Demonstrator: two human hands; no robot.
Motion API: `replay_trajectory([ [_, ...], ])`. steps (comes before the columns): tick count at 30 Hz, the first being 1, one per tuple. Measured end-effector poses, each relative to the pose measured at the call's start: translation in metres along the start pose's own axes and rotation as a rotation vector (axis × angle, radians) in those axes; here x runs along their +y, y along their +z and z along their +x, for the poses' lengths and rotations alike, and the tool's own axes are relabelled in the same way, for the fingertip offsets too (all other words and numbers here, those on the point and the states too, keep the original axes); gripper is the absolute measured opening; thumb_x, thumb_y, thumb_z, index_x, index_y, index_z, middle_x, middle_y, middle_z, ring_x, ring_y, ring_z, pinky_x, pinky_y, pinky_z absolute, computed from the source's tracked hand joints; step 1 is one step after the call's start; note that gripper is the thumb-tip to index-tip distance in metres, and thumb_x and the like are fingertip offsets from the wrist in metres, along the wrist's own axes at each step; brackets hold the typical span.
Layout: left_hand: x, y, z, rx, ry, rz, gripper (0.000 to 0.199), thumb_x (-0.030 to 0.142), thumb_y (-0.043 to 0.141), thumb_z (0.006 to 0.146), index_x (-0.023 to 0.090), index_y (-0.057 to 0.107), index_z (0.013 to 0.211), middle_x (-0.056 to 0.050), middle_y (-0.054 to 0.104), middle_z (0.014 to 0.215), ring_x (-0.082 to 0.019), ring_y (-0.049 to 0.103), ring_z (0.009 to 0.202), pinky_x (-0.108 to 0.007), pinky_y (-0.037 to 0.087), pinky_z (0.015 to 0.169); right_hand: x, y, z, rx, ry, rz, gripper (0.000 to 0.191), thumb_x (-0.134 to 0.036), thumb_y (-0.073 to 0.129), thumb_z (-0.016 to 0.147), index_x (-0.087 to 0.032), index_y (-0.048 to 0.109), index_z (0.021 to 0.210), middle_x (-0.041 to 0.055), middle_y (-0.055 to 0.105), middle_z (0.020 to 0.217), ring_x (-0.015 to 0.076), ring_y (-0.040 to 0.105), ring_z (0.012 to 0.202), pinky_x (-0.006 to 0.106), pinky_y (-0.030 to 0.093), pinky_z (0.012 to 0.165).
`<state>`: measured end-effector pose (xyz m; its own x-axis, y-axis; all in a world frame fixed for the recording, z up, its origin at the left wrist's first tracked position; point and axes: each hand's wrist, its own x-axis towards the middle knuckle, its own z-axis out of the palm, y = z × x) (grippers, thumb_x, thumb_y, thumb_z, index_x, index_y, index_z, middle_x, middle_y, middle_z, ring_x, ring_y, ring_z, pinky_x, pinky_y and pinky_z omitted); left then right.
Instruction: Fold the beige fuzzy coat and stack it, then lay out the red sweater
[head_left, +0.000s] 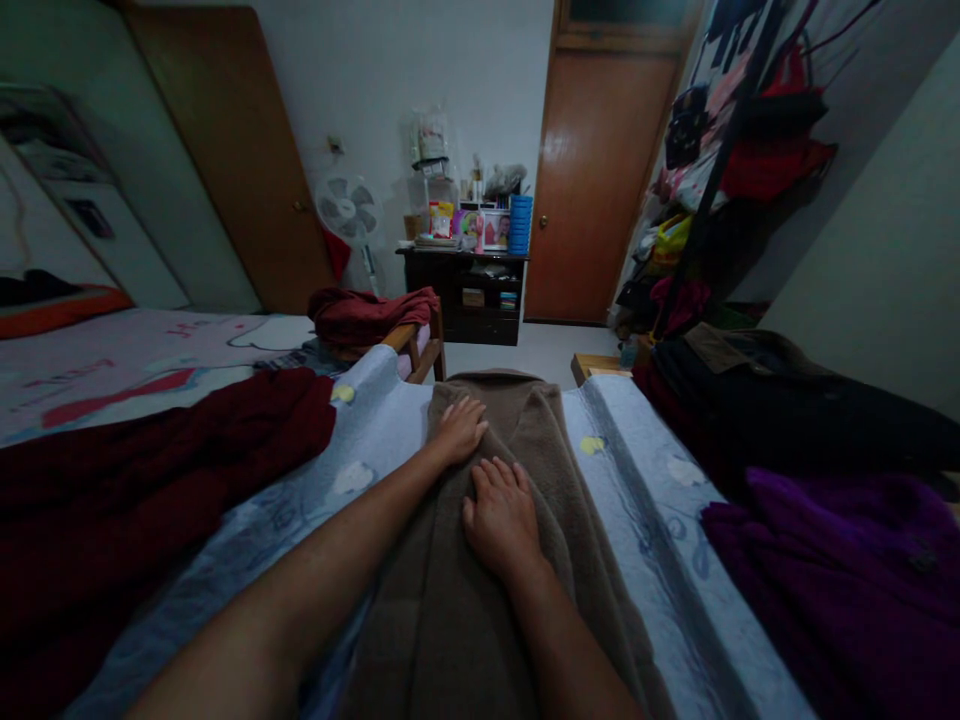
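A brown garment (450,610), its kind not clear from here, lies lengthwise over a blue patterned cloth (637,500). Its far end reaches the cloth's far edge, and a fold runs along its right side. My left hand (460,430) rests flat on the upper left part of the garment, fingers stretched forward. Nearer to me and a little to the right, my right hand (504,512) also lies palm down on it, fingers slightly bent and extended. Neither hand grasps anything visible.
Dark red clothing (150,480) lies on the left, a purple garment (840,590) and dark folded clothes (802,400) on the right. Beyond are a fan (351,208), a black cabinet (457,300) and a wooden door (585,180). Bags and clothes (780,150) hang at the right.
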<state>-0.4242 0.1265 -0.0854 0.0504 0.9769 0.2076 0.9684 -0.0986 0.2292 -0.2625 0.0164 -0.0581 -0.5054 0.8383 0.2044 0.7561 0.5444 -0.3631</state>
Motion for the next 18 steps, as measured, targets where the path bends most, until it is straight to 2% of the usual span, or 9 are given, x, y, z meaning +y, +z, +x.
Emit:
replay_trajectory([
  [2,0.001,0.009,-0.005,-0.058,-0.005,0.043,0.047,0.035,0.035,0.098,0.017,0.043,0.14,-0.01,0.035,0.155,-0.025,0.023,0.146,-0.047,0.022,0.117,0.0,0.0,0.0,0.008,0.0,0.003,0.044,-0.034,0.049,0.089,-0.018,0.056,0.13,0.0078,0.056,0.138,0.0226,0.039,0.135,0.039,0.012,0.117],
  [5,0.002,0.015,-0.007,-0.06,-0.049,0.092,0.054,0.04,0.032,0.098,0.014,0.035,0.146,-0.013,0.025,0.159,-0.025,0.017,0.148,-0.047,0.02,0.117,-0.001,-0.001,0.0,0.01,0.008,0.01,0.041,-0.032,0.049,0.089,-0.019,0.059,0.126,0.008,0.058,0.134,0.0228,0.04,0.134,0.039,0.012,0.117],
  [9,0.003,0.015,-0.004,-0.079,-0.127,0.093,0.063,0.047,0.03,0.098,0.012,0.028,0.15,-0.014,0.017,0.16,-0.026,0.011,0.149,-0.045,0.017,0.118,-0.001,0.0,0.0,0.018,0.003,0.017,0.04,-0.032,0.049,0.089,-0.019,0.058,0.125,0.0079,0.058,0.134,0.023,0.04,0.134,0.038,0.011,0.116],
  [13,0.0,0.013,0.004,-0.164,-0.196,0.023,0.07,0.056,0.02,0.097,0.014,0.023,0.152,-0.014,0.01,0.161,-0.026,0.006,0.149,-0.046,0.017,0.117,-0.001,0.001,-0.002,0.032,0.007,0.014,0.04,-0.031,0.049,0.089,-0.019,0.057,0.126,0.0084,0.058,0.134,0.0232,0.04,0.133,0.039,0.011,0.116],
  [16,0.0,0.013,0.009,-0.222,-0.237,-0.007,0.075,0.062,0.017,0.095,0.014,0.022,0.153,-0.014,0.007,0.161,-0.027,0.005,0.149,-0.048,0.016,0.117,-0.003,0.002,-0.003,0.061,0.018,0.007,0.037,-0.03,0.051,0.087,-0.019,0.059,0.122,0.0087,0.061,0.128,0.0237,0.044,0.128,0.04,0.015,0.114],
  [18,0.002,0.014,0.011,-0.219,-0.256,-0.009,0.08,0.066,0.019,0.093,0.013,0.023,0.152,-0.015,0.007,0.161,-0.028,0.005,0.149,-0.049,0.015,0.117,-0.004,0.0,-0.002,0.073,0.021,0.0,0.033,-0.028,0.053,0.086,-0.019,0.061,0.116,0.0086,0.063,0.121,0.0239,0.048,0.122,0.04,0.02,0.112],
])
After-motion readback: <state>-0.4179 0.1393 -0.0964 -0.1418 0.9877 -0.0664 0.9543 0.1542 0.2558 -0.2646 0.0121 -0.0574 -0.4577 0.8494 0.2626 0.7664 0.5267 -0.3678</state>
